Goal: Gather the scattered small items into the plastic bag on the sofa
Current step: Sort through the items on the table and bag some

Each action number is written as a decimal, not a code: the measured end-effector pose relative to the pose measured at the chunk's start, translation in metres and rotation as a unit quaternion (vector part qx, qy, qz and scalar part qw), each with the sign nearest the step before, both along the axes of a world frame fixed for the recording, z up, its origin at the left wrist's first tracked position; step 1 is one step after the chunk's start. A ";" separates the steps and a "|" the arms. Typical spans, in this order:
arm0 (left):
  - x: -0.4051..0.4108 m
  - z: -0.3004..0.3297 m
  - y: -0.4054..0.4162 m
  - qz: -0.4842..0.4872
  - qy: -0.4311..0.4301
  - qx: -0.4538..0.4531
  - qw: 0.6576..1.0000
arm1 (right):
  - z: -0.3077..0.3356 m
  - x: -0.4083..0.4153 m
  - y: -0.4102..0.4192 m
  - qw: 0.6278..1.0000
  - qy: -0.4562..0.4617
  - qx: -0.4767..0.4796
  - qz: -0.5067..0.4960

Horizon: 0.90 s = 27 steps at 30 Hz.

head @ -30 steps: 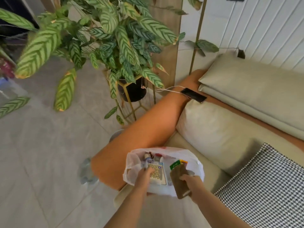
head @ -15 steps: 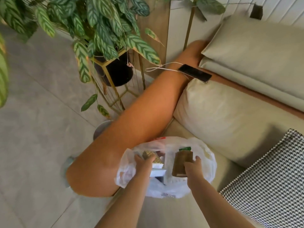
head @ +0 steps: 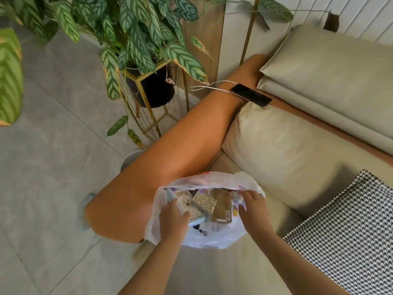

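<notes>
- Plastic bag (head: 204, 237): white, thin, mouth open upward, on the beige sofa seat (head: 212, 273), pressed against the orange armrest (head: 170, 162).
- Contents visible: pale printed box (head: 186, 202), small gold-patterned box (head: 204, 201), brown packet (head: 221, 209), loose odds beneath. All sit inside the mouth.
- Risk: the bag is limp and sits near the seat's front edge; a tug on one rim could tip it and spill the lot to the floor. The printed box sticks up and may snag the film.
- Left hand (head: 173, 221): fingers curled, gripping the near-left rim and touching the printed box.
- Right hand (head: 252, 207): fingers bent down onto the right rim; whether it pinches the film, cannot tell.
- Beyond: phone (head: 251, 95) with white cable (head: 209, 87) on the armrest, houndstooth cushion (head: 350, 231), potted plant (head: 138, 39).
</notes>
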<state>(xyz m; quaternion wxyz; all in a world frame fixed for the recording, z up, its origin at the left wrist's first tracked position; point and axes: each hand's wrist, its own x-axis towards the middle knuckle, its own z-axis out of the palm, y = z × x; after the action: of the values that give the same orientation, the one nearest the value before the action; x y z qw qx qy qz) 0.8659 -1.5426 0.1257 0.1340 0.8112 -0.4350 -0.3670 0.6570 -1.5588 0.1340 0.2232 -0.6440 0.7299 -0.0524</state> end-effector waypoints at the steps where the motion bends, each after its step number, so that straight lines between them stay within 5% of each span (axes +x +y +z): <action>1: 0.003 0.004 0.007 -0.014 -0.071 -0.018 0.997 | 0.003 -0.005 0.003 0.998 0.038 -0.038 0.012; 3: 0.007 0.013 0.019 -0.005 -0.209 -0.046 0.977 | 0.005 -0.015 0.007 0.995 0.077 -0.057 -0.003; 5: 0.009 0.018 0.028 0.071 -0.244 -0.044 0.966 | 0.002 -0.025 0.008 0.996 0.088 -0.010 -0.009; 7: 0.009 0.015 0.035 0.139 -0.200 -0.001 0.970 | -0.008 -0.032 0.006 0.998 -0.016 0.044 -0.037; 12: -0.004 0.000 0.038 0.295 0.091 0.001 0.951 | -0.026 -0.027 0.002 0.965 -0.215 0.070 -0.130; 15: -0.020 0.004 0.041 0.286 0.103 -0.035 0.952 | -0.019 -0.026 0.003 0.944 -0.294 0.062 -0.139; 27: -0.042 0.059 0.075 0.239 0.074 -0.082 0.965 | 0.041 -0.071 -0.006 0.961 -0.247 0.027 -0.120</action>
<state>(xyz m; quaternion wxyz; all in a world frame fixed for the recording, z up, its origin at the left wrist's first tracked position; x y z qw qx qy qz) 0.8242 -1.4678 0.1846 0.3158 0.8486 -0.2456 -0.3460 0.5860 -1.5648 0.1755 0.4057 -0.5121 0.7254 -0.2168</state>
